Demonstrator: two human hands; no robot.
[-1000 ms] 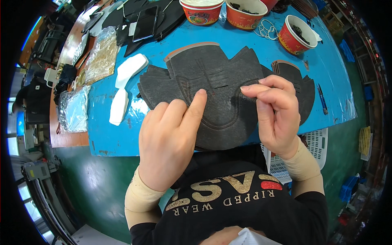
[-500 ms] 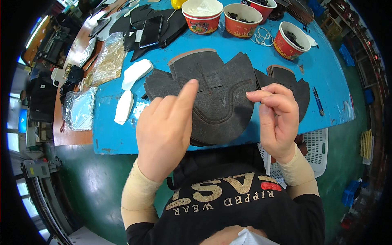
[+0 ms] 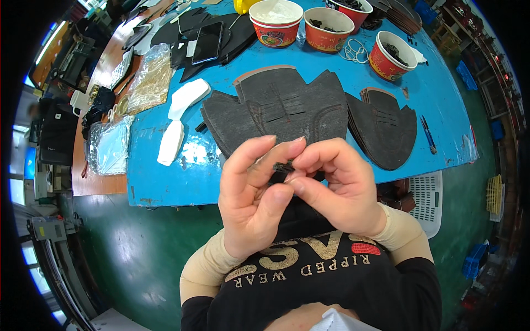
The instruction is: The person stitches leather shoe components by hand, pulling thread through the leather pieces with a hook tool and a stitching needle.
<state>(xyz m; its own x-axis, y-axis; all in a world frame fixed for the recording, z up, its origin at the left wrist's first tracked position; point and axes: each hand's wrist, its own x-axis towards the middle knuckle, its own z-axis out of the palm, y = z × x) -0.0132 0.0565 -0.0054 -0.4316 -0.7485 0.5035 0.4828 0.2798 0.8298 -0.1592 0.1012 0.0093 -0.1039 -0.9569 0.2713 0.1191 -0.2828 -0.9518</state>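
Observation:
A small black piece [image 3: 283, 166], too small to name for certain, sits between my two hands in front of my chest. My right hand [image 3: 345, 185] pinches its right side between thumb and fingers. The curled fingers of my left hand [image 3: 251, 193] grip it from the other side. Just beyond my hands lies a stack of dark grey cut panels with stitched lines [image 3: 290, 110]. My hands hide its near edge. A second stack of similar panels [image 3: 389, 132] rests to its right.
Paper tubs stand along the back, among them a tub of black bits [image 3: 393, 55] and a tub of white stuff [image 3: 276, 22]. A phone [image 3: 208, 41], white pads [image 3: 187, 98], tweezers-like tool [image 3: 428, 135] and plastic bags [image 3: 146, 83] lie around. A white basket [image 3: 428, 201] is below the edge.
Both hands have come together and drawn back toward my chest, off the panel stack. My left index finger, stretched over the panels before, is now curled at the small black piece.

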